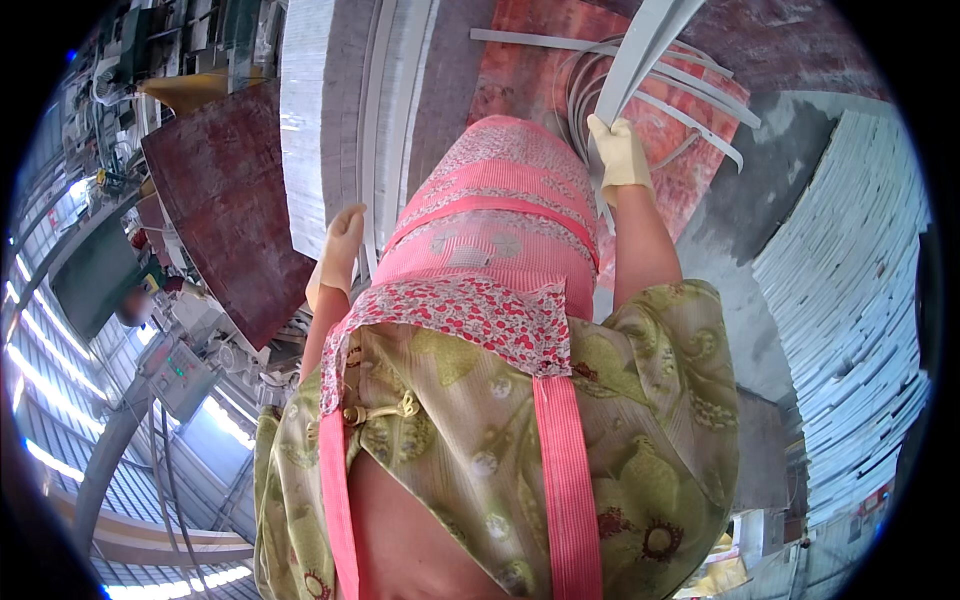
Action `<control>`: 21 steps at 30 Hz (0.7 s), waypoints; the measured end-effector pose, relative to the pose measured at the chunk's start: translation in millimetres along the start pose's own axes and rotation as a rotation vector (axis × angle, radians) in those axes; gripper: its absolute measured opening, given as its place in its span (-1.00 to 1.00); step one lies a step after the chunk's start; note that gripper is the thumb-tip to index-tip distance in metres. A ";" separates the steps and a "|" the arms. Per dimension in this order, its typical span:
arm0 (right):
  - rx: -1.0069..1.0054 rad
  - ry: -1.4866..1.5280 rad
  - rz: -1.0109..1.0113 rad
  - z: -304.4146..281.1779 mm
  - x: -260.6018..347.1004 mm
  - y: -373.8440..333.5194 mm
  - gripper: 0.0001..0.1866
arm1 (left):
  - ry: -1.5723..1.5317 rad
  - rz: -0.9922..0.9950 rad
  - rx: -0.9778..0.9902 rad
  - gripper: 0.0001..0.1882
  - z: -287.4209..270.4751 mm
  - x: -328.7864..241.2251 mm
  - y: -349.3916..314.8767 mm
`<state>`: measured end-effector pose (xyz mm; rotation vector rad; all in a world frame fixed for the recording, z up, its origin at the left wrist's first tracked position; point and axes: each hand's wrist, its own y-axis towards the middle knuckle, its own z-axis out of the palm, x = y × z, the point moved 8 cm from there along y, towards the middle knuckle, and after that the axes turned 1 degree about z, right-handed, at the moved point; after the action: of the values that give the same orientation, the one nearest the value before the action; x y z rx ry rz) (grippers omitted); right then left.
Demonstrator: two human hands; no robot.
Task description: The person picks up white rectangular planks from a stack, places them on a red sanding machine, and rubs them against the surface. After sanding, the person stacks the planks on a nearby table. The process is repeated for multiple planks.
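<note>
My right hand [620, 158], in a cream glove, is closed around the lower end of some long, light grey strips [645, 50] that run up past the top edge of the view. My left hand [342, 245], gloved too, hangs by my side with its fingers stretched out and nothing seen in them. Closest to it is a tall white stack of thin pieces [303, 130], with long pale strips [392, 110] lying alongside. Beyond my right hand, loose curved strips [580, 92] lie on a worn reddish board [515, 80].
On the right, a large stack of thin whitish pieces [850, 310] rises beside the grey floor [735, 240]. Dark red board [225, 210] stands to the left. A grey control box [178, 372] on a bent pole [105, 470] is further left. My pink apron [490, 240] covers the middle.
</note>
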<state>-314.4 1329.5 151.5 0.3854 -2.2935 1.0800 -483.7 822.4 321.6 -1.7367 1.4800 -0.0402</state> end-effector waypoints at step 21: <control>0.111 0.054 0.009 36.0 -43.7 27.8 -0.49 | -0.071 -0.016 -0.044 -0.61 9.7 27.7 -14.0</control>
<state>-306.3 1320.0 89.7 0.3847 -2.1970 1.2108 -459.1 804.3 310.6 -1.7668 1.4253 0.0457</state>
